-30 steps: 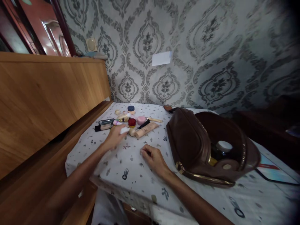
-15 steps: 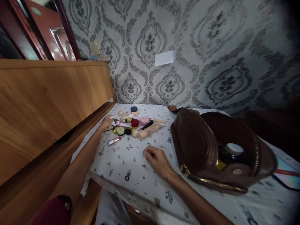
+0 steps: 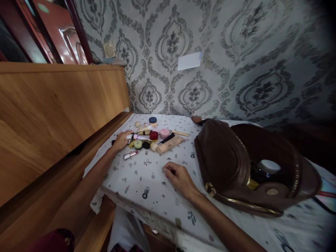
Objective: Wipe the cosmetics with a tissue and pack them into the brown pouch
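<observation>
My left hand (image 3: 122, 140) lies at the left side of a cluster of cosmetics, fingers stretched out and touching the nearest pieces; a dark item shows beside it. Close by are a pale pink tube (image 3: 140, 137), a yellow-green jar (image 3: 138, 144), a black round cap (image 3: 146, 145) and a lipstick tube (image 3: 130, 155). My right hand (image 3: 178, 176) rests on the patterned cloth (image 3: 157, 189), its fingers curled in with nothing visible in them. Between the hands and the wall lie a red jar (image 3: 153, 135), a pink jar (image 3: 164, 133) and a beige squeeze tube (image 3: 170, 144).
A brown handbag (image 3: 223, 157) stands unzipped at the right, with a white-capped container (image 3: 269, 167) inside. Behind the cosmetics is a blue-lidded jar (image 3: 152, 121). A wooden panel (image 3: 63, 105) borders the left side, and a patterned wall (image 3: 168, 84) rises behind.
My left hand has shifted right onto the edge of the cosmetics, its fingers now extended. The right hand remains curled on the cloth. The whole view has shifted slightly.
</observation>
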{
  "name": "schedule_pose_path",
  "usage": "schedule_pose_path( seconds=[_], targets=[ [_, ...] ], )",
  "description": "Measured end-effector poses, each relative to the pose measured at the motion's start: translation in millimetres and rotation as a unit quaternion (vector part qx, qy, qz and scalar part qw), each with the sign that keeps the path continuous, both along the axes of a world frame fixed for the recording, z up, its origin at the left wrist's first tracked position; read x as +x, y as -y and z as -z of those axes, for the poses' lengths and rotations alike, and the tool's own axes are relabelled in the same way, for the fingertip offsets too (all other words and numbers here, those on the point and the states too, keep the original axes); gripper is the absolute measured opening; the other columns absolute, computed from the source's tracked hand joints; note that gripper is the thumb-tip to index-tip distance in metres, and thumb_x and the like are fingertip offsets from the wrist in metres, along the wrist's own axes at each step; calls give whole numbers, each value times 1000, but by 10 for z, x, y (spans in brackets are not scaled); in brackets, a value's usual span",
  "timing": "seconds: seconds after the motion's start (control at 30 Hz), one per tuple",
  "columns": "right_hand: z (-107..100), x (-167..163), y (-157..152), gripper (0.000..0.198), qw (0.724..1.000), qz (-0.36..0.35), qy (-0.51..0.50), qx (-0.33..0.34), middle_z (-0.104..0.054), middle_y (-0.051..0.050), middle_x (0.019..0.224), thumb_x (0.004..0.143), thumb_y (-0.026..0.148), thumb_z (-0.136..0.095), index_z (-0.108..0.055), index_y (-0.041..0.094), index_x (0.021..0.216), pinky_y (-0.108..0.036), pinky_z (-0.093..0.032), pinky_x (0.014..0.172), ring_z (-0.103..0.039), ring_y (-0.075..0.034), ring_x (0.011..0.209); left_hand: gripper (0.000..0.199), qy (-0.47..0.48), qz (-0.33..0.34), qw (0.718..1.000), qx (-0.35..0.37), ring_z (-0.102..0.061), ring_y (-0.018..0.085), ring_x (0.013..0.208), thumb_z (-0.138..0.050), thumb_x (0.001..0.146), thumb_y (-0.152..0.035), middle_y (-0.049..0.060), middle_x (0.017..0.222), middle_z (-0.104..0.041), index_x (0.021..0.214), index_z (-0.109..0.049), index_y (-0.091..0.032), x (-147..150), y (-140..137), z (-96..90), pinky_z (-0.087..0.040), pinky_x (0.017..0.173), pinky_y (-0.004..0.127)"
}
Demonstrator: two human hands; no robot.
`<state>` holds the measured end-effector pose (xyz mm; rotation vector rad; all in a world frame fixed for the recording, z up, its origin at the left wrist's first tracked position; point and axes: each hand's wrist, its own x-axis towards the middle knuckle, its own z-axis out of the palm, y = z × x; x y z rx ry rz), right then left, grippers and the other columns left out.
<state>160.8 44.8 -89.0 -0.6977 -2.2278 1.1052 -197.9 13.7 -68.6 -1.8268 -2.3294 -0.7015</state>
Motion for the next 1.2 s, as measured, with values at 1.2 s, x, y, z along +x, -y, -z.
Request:
schedule_pose_path(
  seconds=[1.2],
  targets=[
    [71,17,14,48,990,-33,-42,131,-63,-12,121,83,27,-71,-59,21,129,-45,-46,100,-56,-27,115,32,20,309,948,-76,-54,26,106,-51,97,-44,10,110,-60,115,-59,-19,1604,674,-235,-46,94,37]
  ],
)
